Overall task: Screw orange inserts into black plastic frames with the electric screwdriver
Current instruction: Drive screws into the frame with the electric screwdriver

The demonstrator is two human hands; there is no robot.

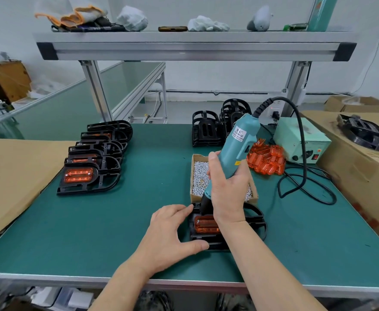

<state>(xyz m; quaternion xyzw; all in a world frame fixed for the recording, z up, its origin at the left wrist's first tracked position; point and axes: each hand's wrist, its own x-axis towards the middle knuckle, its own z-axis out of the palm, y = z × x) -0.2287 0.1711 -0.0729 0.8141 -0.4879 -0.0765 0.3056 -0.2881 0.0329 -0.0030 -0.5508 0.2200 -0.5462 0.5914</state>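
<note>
Right grip (226,189) round screwdriver (237,144), tip perhaps on orange insert (204,225), left grip (172,232) spread against frame (258,223)

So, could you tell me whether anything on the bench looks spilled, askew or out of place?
Nothing looks damaged or spilled. The only untidy spot is the orange inserts, heaped loose on the mat beside the power box, whereas the screws sit in a cardboard box.

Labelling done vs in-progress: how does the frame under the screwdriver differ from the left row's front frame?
The frame under the screwdriver lies alone, steadied by the left hand, the right hand holding the electric screwdriver on it; the left row's front frame sits untouched, overlapping others. That one's insert shows whole; the worked one's is partly hidden. Both: black, orange insert seated.
</note>
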